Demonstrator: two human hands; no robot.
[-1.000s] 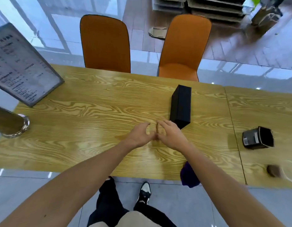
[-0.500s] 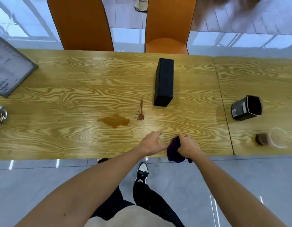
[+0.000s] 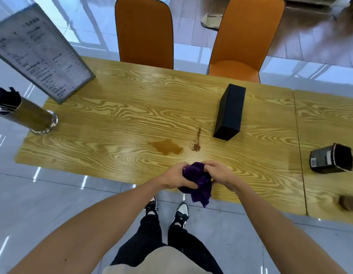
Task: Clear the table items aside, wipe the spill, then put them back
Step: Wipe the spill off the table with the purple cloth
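Observation:
A brown spill (image 3: 166,149) lies on the wooden table (image 3: 116,123), with a smaller brown streak (image 3: 197,141) just to its right. Both my hands hold a bunched purple cloth (image 3: 198,181) over the table's near edge, a little nearer to me than the spill. My left hand (image 3: 176,177) grips its left side and my right hand (image 3: 220,173) grips its right side. A black box (image 3: 230,111) lies on the table right of the streak. A menu stand (image 3: 39,52) and a metal holder (image 3: 31,117) stand at the far left.
Two orange chairs (image 3: 145,32) (image 3: 244,40) are tucked in at the far side. On the adjoining table to the right lie a toppled black container (image 3: 331,159) and a small brown lump (image 3: 347,202). My shoes (image 3: 180,214) stand on the grey floor below the table edge.
My hands drew back from the spill to the near edge. The right hand picked up the purple cloth, then the left hand joined it. The view has shifted.

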